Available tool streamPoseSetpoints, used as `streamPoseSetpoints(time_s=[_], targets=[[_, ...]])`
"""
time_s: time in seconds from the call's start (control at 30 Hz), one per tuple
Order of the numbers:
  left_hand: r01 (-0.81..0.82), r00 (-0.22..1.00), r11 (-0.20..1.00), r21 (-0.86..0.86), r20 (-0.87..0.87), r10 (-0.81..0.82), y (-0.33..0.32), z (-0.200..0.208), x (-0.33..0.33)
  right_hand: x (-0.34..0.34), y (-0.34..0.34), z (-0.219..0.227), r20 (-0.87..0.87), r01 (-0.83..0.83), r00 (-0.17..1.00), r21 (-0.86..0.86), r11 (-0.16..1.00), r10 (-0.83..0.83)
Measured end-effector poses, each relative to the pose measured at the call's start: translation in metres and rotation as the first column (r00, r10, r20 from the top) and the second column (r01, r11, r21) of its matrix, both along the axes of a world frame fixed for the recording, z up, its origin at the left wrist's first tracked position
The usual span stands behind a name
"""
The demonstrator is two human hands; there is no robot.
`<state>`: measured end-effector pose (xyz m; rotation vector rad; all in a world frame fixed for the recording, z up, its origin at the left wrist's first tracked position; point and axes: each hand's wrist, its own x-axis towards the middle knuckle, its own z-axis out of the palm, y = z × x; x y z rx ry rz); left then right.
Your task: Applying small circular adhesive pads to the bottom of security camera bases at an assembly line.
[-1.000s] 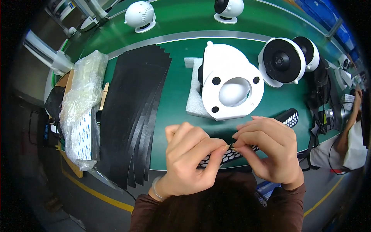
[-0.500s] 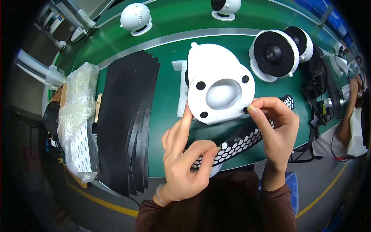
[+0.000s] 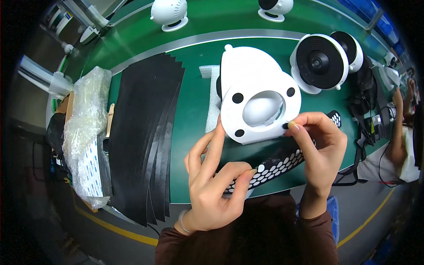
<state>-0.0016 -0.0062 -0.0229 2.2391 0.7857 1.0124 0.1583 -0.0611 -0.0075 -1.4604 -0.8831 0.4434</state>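
Note:
A white rounded device (image 3: 249, 62) lies tipped on the green worktop, its ring-shaped base (image 3: 229, 117) facing me. Black round pads (image 3: 237, 98) are on the base. At the base's lower right, my right hand (image 3: 324, 148) pinches a small black round pad (image 3: 285, 126) against the surface. My left hand (image 3: 216, 187) has extended fingers touching the base's lower left edge. Its thumb and index finger are pinched together over a strip (image 3: 278, 170) with white dots; a thin dark edge shows at their tips, too small to identify. The strip lies under both hands.
Overlapping black sheets (image 3: 141, 132) and a bubble-wrapped bundle (image 3: 88, 119) lie at left. White foam (image 3: 214, 101) is beside the device. More white units with black fronts (image 3: 321, 62) stand at right; others (image 3: 170, 13) stand on the far green surface. Another person's arm (image 3: 397, 137) shows at far right.
The device and both hands appear slightly farther right in the picture. The far white units also appear farther right. My right fingertips stay at the base's lower right pad.

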Motion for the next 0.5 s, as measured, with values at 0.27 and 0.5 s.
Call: streamPoseSetpoints(time_s=[0.27,0.5], targets=[[-0.005,1.0,1.0,-0.018,0.006,0.005,-0.0005,0.0019,0.0,-0.0046,0.0007,0.0026,0.109,0.048,0.993,-0.034,0.998,-0.044],[0.007,1.0,1.0,0.0,0.002,-0.007,-0.0004,0.0019,0.0002,-0.0037,0.0028,-0.002,0.315,0.074,0.947,-0.031,0.997,-0.061]])
